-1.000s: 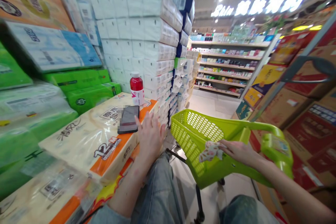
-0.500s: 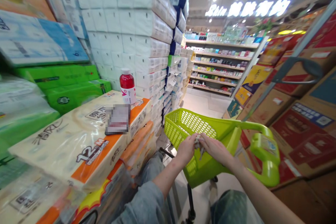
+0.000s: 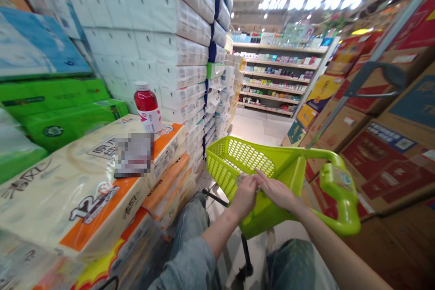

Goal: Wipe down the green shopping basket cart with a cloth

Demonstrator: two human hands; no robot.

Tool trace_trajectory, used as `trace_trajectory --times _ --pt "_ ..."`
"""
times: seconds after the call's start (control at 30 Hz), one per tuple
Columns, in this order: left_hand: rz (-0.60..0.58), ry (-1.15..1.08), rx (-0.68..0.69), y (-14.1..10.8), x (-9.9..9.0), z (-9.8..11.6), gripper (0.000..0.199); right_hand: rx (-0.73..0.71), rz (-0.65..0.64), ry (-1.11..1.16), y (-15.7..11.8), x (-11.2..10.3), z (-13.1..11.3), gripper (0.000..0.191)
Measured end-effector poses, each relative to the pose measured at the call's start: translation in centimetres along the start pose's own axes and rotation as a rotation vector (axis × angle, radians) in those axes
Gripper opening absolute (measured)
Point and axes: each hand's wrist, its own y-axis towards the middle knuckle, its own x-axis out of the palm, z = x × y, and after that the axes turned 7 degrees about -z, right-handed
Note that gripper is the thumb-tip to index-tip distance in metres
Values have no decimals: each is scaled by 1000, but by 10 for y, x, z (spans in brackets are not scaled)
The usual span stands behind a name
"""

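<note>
Above the lime-green shopping cart [image 3: 217, 163], my two hands meet in front of me. My left hand [image 3: 245, 195] is closed around a small crumpled whitish wad [image 3: 242, 178], which looks like tissue and is mostly hidden by the fingers. My right hand [image 3: 277, 191] has its fingers stretched out, with their tips against the fingers of the left. To the left, a phone-like blurred flat object [image 3: 134, 156] lies on a cream and orange tissue pack [image 3: 44, 199]. Behind it stands a bottle [image 3: 148, 106] with red contents and a white cap.
A tall stack of white tissue packs [image 3: 136, 45] rises on the left, beside green packs [image 3: 74, 122]. Cardboard boxes [image 3: 380, 158] are piled on the right, with a metal pole and grey handle [image 3: 377, 84] before them. Stocked shelves [image 3: 275, 72] stand beyond the tiled aisle.
The whitish wad hung between both hands; now it shows at the left hand's far side. My right fingers have straightened. The view has shifted slightly, moving the bottle and phone-like object leftward.
</note>
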Motion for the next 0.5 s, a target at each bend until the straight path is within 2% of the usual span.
trace_trajectory --times 0.07,0.17,0.33,0.5 --pt "-27 22 -7 4 2 -9 34 -12 -1 -21 -3 4 6 50" --pt "-63 80 -23 9 -5 -35 29 6 -18 -9 -7 2 9 49" --pt "-88 155 -116 13 -22 -76 31 140 -91 120 -11 -15 3 56" --pt "-73 258 -209 19 -31 -92 25 194 -152 193 -11 -26 7 70"
